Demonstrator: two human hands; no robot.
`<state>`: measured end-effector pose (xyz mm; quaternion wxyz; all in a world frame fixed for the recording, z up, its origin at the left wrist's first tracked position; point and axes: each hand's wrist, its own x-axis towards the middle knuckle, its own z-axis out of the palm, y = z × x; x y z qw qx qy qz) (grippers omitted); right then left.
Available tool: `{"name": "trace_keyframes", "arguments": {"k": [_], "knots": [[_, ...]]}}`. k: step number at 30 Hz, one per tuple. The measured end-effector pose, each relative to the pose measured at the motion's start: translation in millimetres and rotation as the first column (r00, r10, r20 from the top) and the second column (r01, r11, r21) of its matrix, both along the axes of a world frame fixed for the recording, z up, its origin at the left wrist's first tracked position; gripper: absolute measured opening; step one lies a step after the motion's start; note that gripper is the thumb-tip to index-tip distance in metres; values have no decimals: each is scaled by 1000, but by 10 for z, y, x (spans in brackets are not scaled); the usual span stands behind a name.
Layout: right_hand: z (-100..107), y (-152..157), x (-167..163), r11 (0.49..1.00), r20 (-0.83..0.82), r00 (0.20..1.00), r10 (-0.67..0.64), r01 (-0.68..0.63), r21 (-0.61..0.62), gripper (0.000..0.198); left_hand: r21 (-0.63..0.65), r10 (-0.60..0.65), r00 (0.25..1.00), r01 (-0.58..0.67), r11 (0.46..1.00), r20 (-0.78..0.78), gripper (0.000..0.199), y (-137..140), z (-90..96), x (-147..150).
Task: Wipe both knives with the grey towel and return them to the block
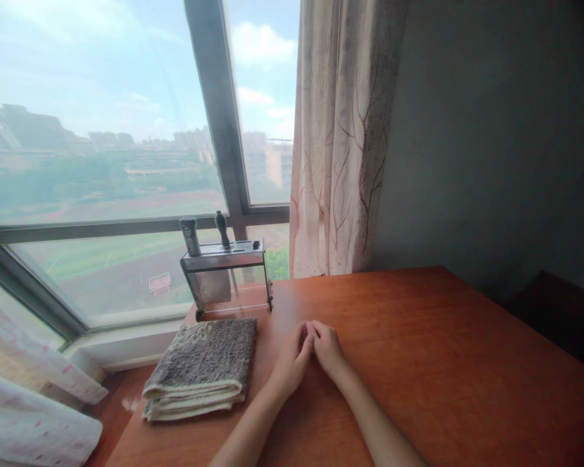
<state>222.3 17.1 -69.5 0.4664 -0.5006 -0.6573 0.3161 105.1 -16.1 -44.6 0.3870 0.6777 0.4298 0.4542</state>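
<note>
My left hand [293,355] and my right hand [326,345] meet on the wooden table [409,344], fingertips and thumbs touching. The fingers of both are curled and pressed together, and nothing shows between them; the palms are hidden. To the left of my left hand lies a folded grey-brown towel [207,360] with cream edges, apart from the hand. Behind the towel stands a knife rack [224,250] with a metal frame and clear sides. Two knife handles, a thick one [189,237] and a slimmer dark one [222,229], stick up from its top.
A large window [102,224] with dark frames runs along the far left side. A patterned curtain [340,143] hangs behind the table's far edge, and a second pale curtain [34,415] is at the lower left. A grey wall [477,143] rises at the right.
</note>
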Motion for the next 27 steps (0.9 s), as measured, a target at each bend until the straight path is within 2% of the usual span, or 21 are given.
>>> {"name": "trace_keyframes", "arguments": {"k": [27], "knots": [[22,-14,12,1000,-1,1000,7,-7,-3,41,-11,12,1000,-12,1000,10,27,-14,32,18]]}}
